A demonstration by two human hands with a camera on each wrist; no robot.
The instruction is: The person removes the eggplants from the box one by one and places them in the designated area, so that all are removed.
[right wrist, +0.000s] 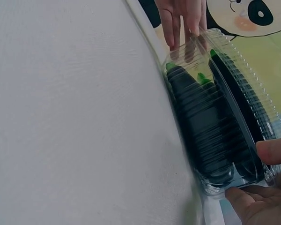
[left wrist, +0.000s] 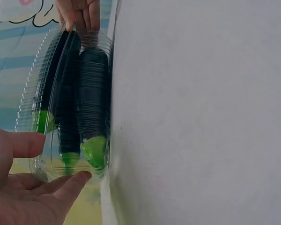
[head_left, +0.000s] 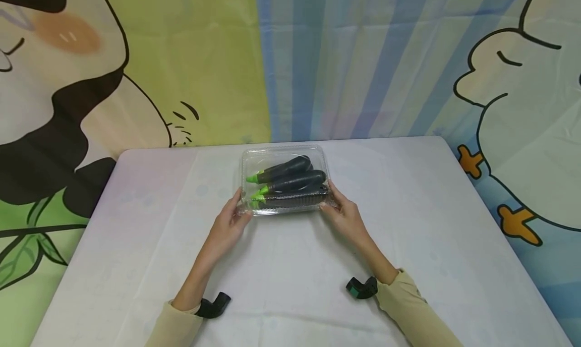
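Note:
A clear plastic clamshell box [head_left: 283, 149] with ribbed walls is in both hands above the far part of the white table. Inside lie several dark eggplants [head_left: 297, 180] with bright green stem ends pointing left. My left hand [head_left: 228, 225] grips the box's left end, its thumb [left wrist: 28, 144] at the rim and its fingers lower down on the box. The right hand [head_left: 347, 220] holds the opposite end in the same way, thumb [right wrist: 273, 151] at the rim. Whether the box's underside touches the table cannot be told.
The white-covered table [head_left: 290, 281] stretches around and in front of the box. Behind it hangs a cartoon-printed cloth [head_left: 218, 59]. A black camera mount [head_left: 214, 305] sits on the left wrist, another black mount [head_left: 362, 288] on the right.

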